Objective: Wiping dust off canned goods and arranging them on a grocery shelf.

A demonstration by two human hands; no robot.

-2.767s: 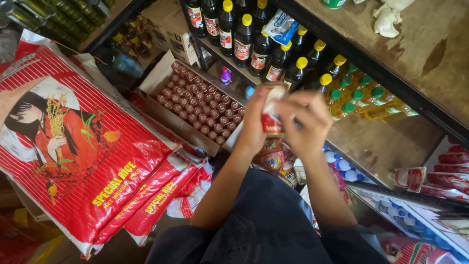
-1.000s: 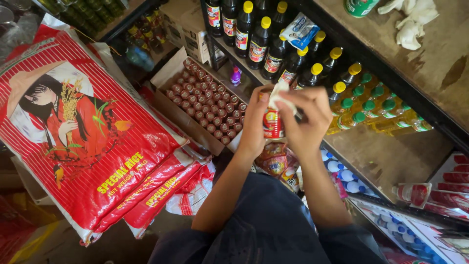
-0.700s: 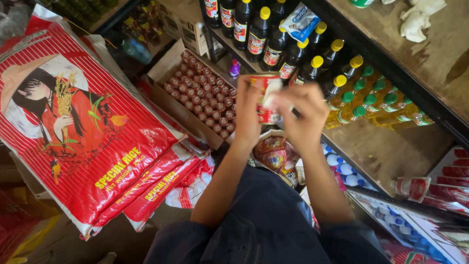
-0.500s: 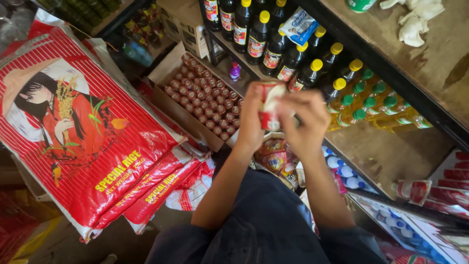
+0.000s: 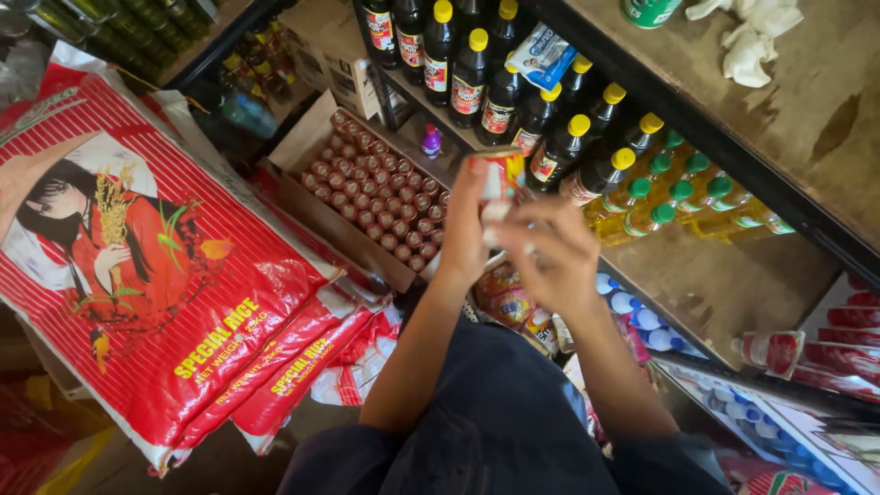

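holding a small red and yellow packet [image 5: 500, 176] upright, the left hand [image 5: 466, 229] now grips it higher over the cardboard box of brown-capped bottles [image 5: 371, 192], while the right hand [image 5: 553, 257] pinches its lower edge, suggesting the handling goes on.

Rice sacks [image 5: 174, 302]: glossy woven plastic. Dark bottles [image 5: 472, 78]: shiny, plastic yellow caps. Carton [image 5: 316, 197]: matt cardboard. Shelf top [image 5: 807, 128]: rough, stained wood.

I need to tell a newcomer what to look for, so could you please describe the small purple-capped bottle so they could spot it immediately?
Find the open cardboard box of brown-capped bottles below the shelf of dark sauce bottles. The small bottle stands alone behind the box's far edge, the only purple-capped one.
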